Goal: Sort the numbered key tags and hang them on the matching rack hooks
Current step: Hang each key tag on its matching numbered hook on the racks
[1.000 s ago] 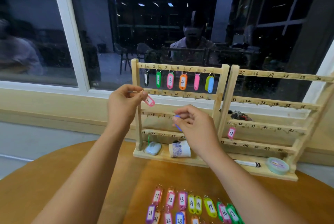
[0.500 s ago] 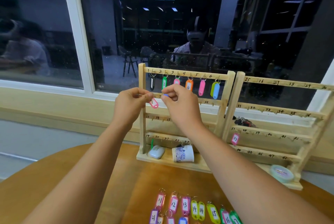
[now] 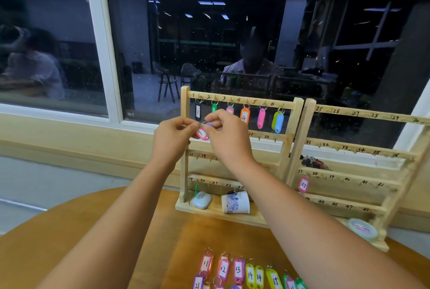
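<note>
A wooden key rack point(image 3: 288, 146) with numbered hooks stands at the table's far edge. Its top bar carries tags 1 to 6, among them an orange tag 4 point(image 3: 244, 115). My left hand point(image 3: 173, 138) pinches a pink tag marked 7 point(image 3: 202, 134) by its ring at the left end of the second bar. My right hand point(image 3: 226, 136) is right beside it, pinching a small blue tag point(image 3: 209, 125) of which only the tip shows. Several numbered tags point(image 3: 242, 270), from 11 upward, lie in rows on the table near me.
A second wooden rack point(image 3: 353, 149), numbered 25 upward, stands to the right with a pink tag 37 point(image 3: 303, 185). On the rack bases rest a light blue mouse-like object point(image 3: 202, 199), a tipped paper cup point(image 3: 235, 203) and a tape roll point(image 3: 363, 229). A window is behind.
My right hand rose from the rack's third bar to the second bar and closed in on my left hand. The left hand stayed by the second bar with tag 7.
</note>
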`<action>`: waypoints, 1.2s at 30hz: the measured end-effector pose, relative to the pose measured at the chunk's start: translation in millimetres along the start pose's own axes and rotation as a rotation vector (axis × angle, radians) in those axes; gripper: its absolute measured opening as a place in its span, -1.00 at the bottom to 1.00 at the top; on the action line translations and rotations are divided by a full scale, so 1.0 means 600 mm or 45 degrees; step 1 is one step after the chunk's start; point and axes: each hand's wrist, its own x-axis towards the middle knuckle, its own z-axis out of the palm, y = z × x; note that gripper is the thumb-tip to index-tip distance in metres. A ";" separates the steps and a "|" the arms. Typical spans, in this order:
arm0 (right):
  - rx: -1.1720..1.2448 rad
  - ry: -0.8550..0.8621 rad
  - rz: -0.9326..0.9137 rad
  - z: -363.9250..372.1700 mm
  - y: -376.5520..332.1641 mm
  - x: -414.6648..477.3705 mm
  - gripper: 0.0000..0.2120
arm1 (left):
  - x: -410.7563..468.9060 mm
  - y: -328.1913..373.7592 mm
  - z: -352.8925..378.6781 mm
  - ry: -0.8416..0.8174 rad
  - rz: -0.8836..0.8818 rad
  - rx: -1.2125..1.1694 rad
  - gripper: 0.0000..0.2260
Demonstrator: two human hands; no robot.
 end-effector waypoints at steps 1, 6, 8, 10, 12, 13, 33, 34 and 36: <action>-0.012 -0.008 0.003 0.002 -0.001 0.002 -0.89 | 0.000 -0.001 0.001 0.007 -0.001 -0.002 -0.87; -0.087 -0.022 0.034 0.009 -0.004 0.013 -0.90 | -0.008 -0.012 0.000 -0.004 -0.036 -0.041 -0.91; -0.117 -0.008 0.041 0.009 -0.003 0.015 -0.91 | -0.010 -0.014 0.001 0.011 -0.050 -0.053 -0.92; -0.133 -0.014 0.049 0.013 -0.004 0.015 -0.91 | -0.011 -0.014 0.002 0.040 -0.071 -0.055 -0.95; -0.152 -0.029 0.053 0.020 -0.008 0.012 -0.89 | -0.015 -0.014 0.005 0.044 -0.092 -0.041 -0.92; -0.175 -0.030 0.048 0.024 -0.009 0.010 -0.88 | -0.017 -0.017 0.006 0.038 -0.104 -0.032 -0.90; -0.427 -0.162 -0.092 -0.045 0.021 -0.090 -0.77 | -0.171 -0.074 0.051 -0.322 -0.394 -0.041 -0.93; -0.395 -0.149 -0.033 -0.059 0.036 -0.105 -0.79 | -0.174 -0.074 0.052 -0.338 -0.396 -0.036 -0.93; -0.338 -0.133 0.061 -0.088 0.070 -0.133 -0.84 | -0.178 -0.071 0.057 -0.349 -0.379 -0.031 -0.95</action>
